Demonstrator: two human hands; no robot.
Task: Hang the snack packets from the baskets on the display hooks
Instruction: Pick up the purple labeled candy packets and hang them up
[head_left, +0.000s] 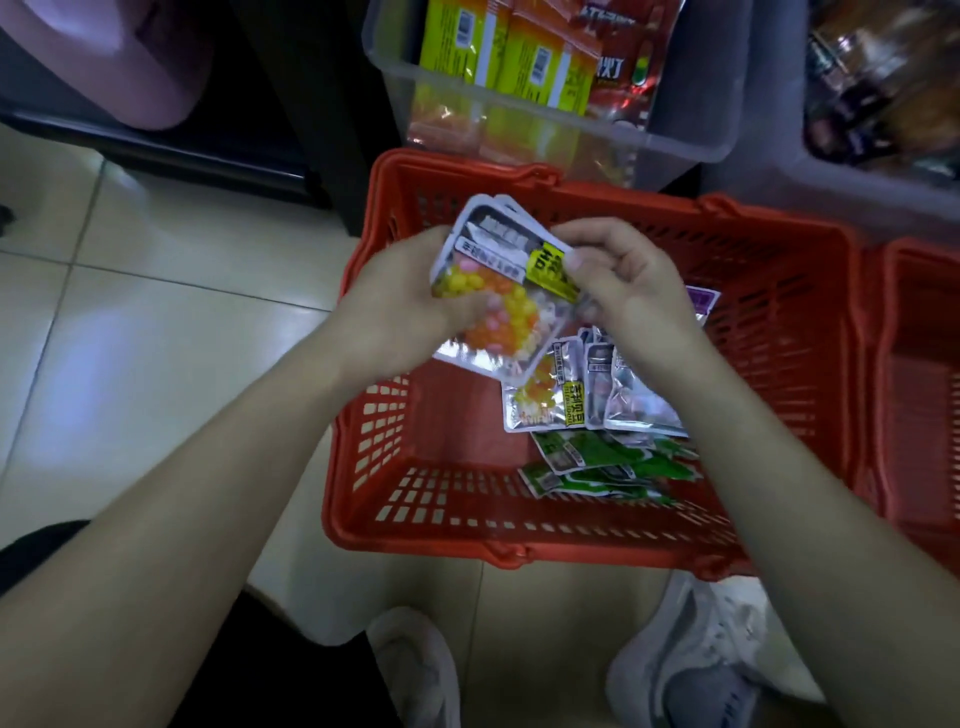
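Observation:
A red plastic basket (779, 322) stands on the tiled floor in front of me. Above its left half I hold a small stack of silver candy packets (498, 280) showing yellow, orange and pink balls. My left hand (405, 306) grips the stack from the left, thumb on its front. My right hand (618, 286) pinches the top right corner by the yellow label. More silver candy packets (582, 395) and several green packets (608, 467) lie on the basket floor. No display hooks are in view.
A second red basket (919, 374) stands to the right. Behind the basket are clear bins, one (691, 104) with yellow-green and red packets, another (883, 171) at far right with dark packets. My shoes (691, 665) are at the near rim. A dark shelf base runs along the left.

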